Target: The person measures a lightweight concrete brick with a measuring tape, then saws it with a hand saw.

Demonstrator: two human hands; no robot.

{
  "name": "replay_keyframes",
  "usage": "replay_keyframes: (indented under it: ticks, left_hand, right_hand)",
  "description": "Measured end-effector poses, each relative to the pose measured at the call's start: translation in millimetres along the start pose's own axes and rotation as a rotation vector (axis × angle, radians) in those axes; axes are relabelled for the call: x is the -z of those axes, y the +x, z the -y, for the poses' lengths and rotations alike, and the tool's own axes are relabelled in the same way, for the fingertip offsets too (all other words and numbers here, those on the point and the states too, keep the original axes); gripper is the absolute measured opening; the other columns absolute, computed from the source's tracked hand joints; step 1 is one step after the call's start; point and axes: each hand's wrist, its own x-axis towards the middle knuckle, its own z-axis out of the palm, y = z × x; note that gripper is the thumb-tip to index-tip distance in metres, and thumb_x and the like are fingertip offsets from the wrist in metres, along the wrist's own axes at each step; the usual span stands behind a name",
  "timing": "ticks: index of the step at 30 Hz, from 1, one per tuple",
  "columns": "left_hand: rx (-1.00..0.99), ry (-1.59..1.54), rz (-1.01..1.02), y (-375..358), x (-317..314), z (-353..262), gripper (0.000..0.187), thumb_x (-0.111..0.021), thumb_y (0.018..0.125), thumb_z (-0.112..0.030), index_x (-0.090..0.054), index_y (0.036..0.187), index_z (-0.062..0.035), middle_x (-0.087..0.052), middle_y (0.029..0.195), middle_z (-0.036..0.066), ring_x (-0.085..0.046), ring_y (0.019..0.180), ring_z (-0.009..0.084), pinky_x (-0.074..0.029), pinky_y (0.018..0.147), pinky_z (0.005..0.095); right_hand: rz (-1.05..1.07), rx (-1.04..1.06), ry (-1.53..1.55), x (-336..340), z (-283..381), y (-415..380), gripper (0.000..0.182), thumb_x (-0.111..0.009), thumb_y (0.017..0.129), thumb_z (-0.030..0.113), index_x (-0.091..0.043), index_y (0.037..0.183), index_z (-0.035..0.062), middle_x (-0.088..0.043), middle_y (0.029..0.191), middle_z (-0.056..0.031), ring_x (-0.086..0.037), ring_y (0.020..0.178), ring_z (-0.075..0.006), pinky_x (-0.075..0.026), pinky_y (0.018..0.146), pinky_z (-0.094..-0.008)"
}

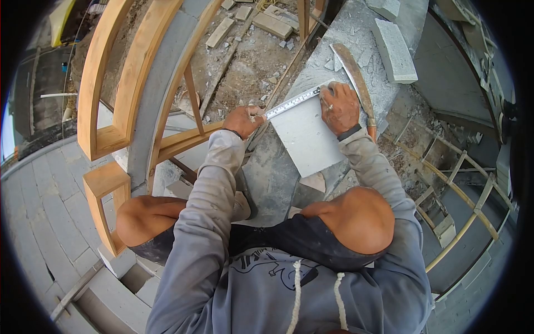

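Note:
A white rectangular lightweight block (307,142) lies on the dusty grey slab between my knees. Along its far edge stretches a tape measure (293,103), its marked blade pulled straight between my hands. My left hand (243,121) pinches the tape just past the block's far left corner. At the far right corner, my right hand (339,107) is closed on the tape's other end, with its fingers curled over the block's edge. Right beside that hand rests a machete (354,71) with a rusty curved blade and a wooden handle. The tape's case cannot be made out.
Wooden arched frames (146,61) stand at the left. Another white block (394,51) lies on the slab at the upper right, among broken chips. A bamboo ladder (456,186) is at the right. Loose bricks (220,32) and rubble lie on the ground below.

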Motion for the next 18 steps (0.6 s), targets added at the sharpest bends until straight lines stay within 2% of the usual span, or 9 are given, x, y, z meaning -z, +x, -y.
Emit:
replay_keyframes:
  ticks: [5, 11, 13, 16, 18]
  left_hand:
    - [0.011, -0.002, 0.021, 0.2, -0.1, -0.8, 0.026, -0.066, 0.082, -0.029, -0.069, 0.092, -0.0056, -0.067, 0.097, 0.011, -0.060, 0.089, 0.0263, -0.043, 0.086, 0.0333]
    - [-0.018, 0.009, 0.022, -1.7, 2.8, -1.5, 0.026, -0.065, 0.083, -0.028, -0.069, 0.095, -0.0064, -0.066, 0.105, 0.013, -0.058, 0.100, 0.0306, -0.040, 0.094, 0.0336]
    - [0.012, -0.047, 0.117, 0.6, 5.1, 0.0, 0.025, -0.065, 0.083, -0.028, -0.069, 0.096, -0.0069, -0.065, 0.105, 0.013, -0.058, 0.101, 0.0297, -0.039, 0.096, 0.0336]
    - [-0.017, -0.066, 0.036, -4.4, 2.9, -2.7, 0.023, -0.065, 0.082, -0.027, -0.069, 0.094, -0.0069, -0.065, 0.099, 0.011, -0.058, 0.096, 0.0261, -0.040, 0.092, 0.0329]
    - [0.005, -0.098, 0.065, -1.6, 3.3, 0.7, 0.023, -0.065, 0.082, -0.026, -0.069, 0.094, -0.0069, -0.065, 0.097, 0.010, -0.057, 0.094, 0.0248, -0.040, 0.090, 0.0325]
  right_hand:
    - [0.018, 0.042, 0.024, 2.3, 1.1, -1.3, 0.027, -0.068, 0.072, 0.012, -0.065, 0.098, 0.0094, -0.056, 0.093, -0.0075, -0.054, 0.090, -0.0244, -0.042, 0.077, -0.0375]
    - [0.035, 0.007, 0.029, 3.2, 3.7, 1.5, 0.028, -0.066, 0.073, 0.010, -0.065, 0.101, 0.0100, -0.057, 0.097, -0.0078, -0.054, 0.092, -0.0246, -0.041, 0.079, -0.0380]
    - [0.020, 0.021, 0.049, 1.3, 3.4, 1.3, 0.030, -0.066, 0.073, 0.008, -0.065, 0.103, 0.0102, -0.057, 0.097, -0.0079, -0.054, 0.092, -0.0248, -0.041, 0.080, -0.0383]
    - [-0.002, 0.062, 0.093, -5.3, 3.1, 0.5, 0.035, -0.065, 0.071, 0.004, -0.065, 0.106, 0.0107, -0.059, 0.098, -0.0081, -0.055, 0.095, -0.0251, -0.041, 0.083, -0.0389]
    - [-0.011, 0.087, 0.113, -8.3, 2.7, 0.4, 0.038, -0.065, 0.071, 0.003, -0.064, 0.107, 0.0109, -0.059, 0.099, -0.0081, -0.055, 0.096, -0.0252, -0.041, 0.084, -0.0391]
